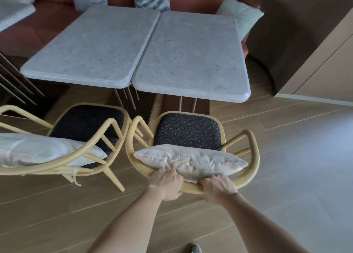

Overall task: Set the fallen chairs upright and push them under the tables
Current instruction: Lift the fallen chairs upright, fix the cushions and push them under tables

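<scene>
A yellow wooden armchair (252, 153) with a dark speckled seat stands upright in front of the right grey stone table (191, 62), its seat front just short of the table's edge. A striped cushion (191, 161) leans against its back. My left hand (166, 184) and my right hand (217, 188) both grip the curved top rail of that chair. A second matching armchair (107, 147) stands upright to the left, before the left table (86, 46), turned slightly, with a pale cushion (38, 149) on it.
A rust-red bench (47, 23) with checked back cushions and a pale green pillow (242, 18) runs behind the tables. A beige cabinet (324, 71) stands at the right. Wooden floor lies around me, with a shoe (194, 249) at the bottom.
</scene>
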Tool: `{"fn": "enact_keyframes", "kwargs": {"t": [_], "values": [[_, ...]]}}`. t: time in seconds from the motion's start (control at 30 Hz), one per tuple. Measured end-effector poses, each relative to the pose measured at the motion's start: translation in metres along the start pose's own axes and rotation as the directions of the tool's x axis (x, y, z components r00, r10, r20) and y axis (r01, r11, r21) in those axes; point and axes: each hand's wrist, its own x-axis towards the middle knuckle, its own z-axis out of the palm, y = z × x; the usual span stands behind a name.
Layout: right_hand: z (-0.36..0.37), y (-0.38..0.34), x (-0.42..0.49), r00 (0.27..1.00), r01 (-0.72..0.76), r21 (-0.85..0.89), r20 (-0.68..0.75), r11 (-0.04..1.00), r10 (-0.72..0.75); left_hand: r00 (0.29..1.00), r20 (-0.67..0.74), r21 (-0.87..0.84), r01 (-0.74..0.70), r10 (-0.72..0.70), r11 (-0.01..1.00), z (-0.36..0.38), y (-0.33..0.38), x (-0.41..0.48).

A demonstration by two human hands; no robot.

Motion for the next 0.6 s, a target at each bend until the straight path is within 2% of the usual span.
{"fn": "enact_keyframes", "kwargs": {"t": [0.13,0.2,0.27,0.33,0.37,0.4,0.47,0.5,0.53,0.6], "values": [[0.003,0.0,-0.002,0.999,0.003,-0.027,-0.039,1.0,-0.004,0.997,-0.062,0.018,-0.042,0.043,0.999,0.003,-0.005,0.002],[-0.001,-0.001,-0.004,0.998,0.013,-0.054,-0.06,0.998,-0.016,0.995,-0.084,-0.038,-0.057,0.054,0.998,0.003,-0.007,-0.001],[-0.008,-0.006,-0.015,0.997,0.022,0.004,-0.076,1.0,-0.021,0.993,-0.115,-0.207,-0.052,0.028,0.977,0.0,-0.011,-0.011],[-0.024,-0.017,-0.035,0.98,0.042,0.172,-0.198,0.984,-0.007,0.969,-0.243,-0.453,-0.075,-0.042,0.888,-0.017,-0.018,-0.033],[-0.037,-0.025,-0.046,0.948,0.078,0.31,-0.317,0.948,0.026,0.924,-0.368,-0.55,-0.122,-0.108,0.826,-0.028,-0.025,-0.047],[-0.054,-0.035,-0.056,0.892,0.137,0.484,-0.44,0.865,0.105,0.852,-0.485,-0.624,-0.178,-0.199,0.761,-0.039,-0.034,-0.061],[-0.095,-0.059,-0.07,0.749,0.339,0.758,-0.576,0.557,0.328,0.666,-0.614,-0.752,-0.328,-0.424,0.572,-0.064,-0.056,-0.096],[-0.121,-0.073,-0.074,0.695,0.448,0.793,-0.599,0.413,0.396,0.574,-0.626,-0.778,-0.406,-0.528,0.48,-0.079,-0.069,-0.114],[-0.146,-0.087,-0.076,0.656,0.541,0.78,-0.625,0.314,0.424,0.496,-0.622,-0.779,-0.472,-0.606,0.413,-0.093,-0.083,-0.132],[-0.188,-0.115,-0.078,0.599,0.669,0.718,-0.675,0.193,0.432,0.372,-0.623,-0.745,-0.55,-0.689,0.377,-0.118,-0.107,-0.17]]}}
